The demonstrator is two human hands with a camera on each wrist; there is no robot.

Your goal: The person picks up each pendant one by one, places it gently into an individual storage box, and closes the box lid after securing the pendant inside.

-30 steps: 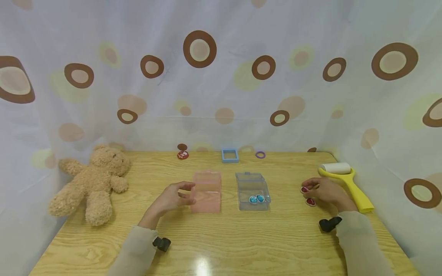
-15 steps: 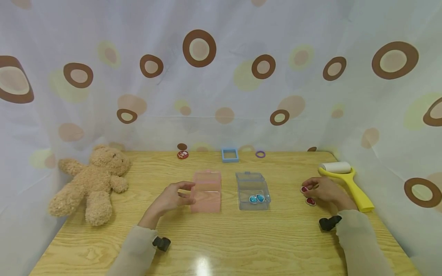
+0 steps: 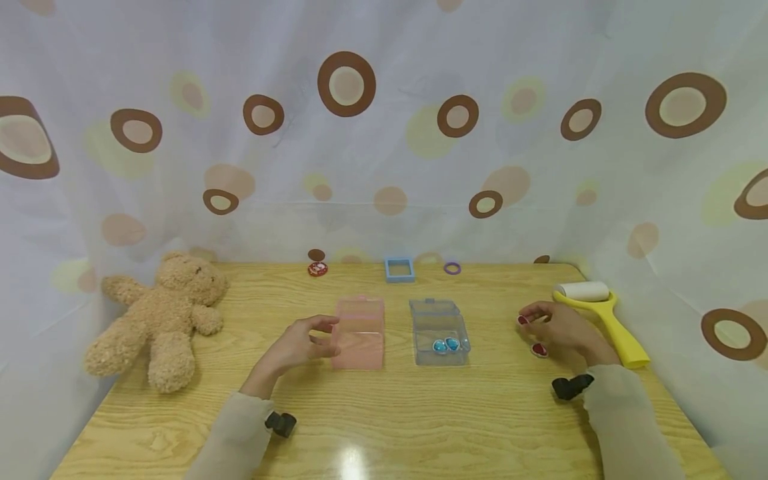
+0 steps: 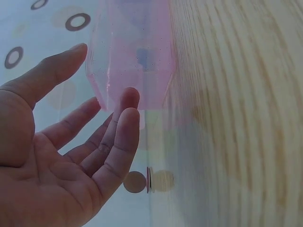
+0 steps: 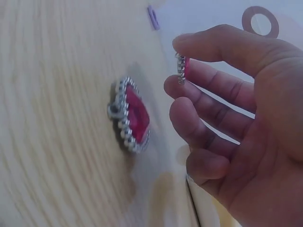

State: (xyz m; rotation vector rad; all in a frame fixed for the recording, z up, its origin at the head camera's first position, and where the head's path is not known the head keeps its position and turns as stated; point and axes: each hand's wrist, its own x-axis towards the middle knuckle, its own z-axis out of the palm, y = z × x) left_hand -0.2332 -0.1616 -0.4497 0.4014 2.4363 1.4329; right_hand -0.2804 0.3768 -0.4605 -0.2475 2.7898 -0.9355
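Observation:
In the head view my right hand (image 3: 567, 328) pinches a red gem charm (image 3: 523, 320) by its edges. The right wrist view shows the beaded rim of that charm (image 5: 182, 70) between thumb and fingers. A second red gem charm (image 3: 539, 350), silver-beaded with a small loop, lies on the table just below the hand. My left hand (image 3: 299, 343) is at the left side of a pink clear plastic box (image 3: 358, 350) with its lid up, fingers relaxed and right at its edge. Beside it stands an opened blue-grey clear box (image 3: 427, 323) with two blue gem charms (image 3: 453, 344) inside.
A yellow lint roller (image 3: 618, 330) lies by the right wall, beyond my right hand. A teddy bear (image 3: 159, 313) leans at the left. Along the back sit a red round piece (image 3: 318, 269), a blue square frame (image 3: 399, 279) and a purple ring (image 3: 453, 269).
My right hand has shifted slightly left and away from me with the pinched red gem charm, separating it from the other red charm. The left hand has stayed put.

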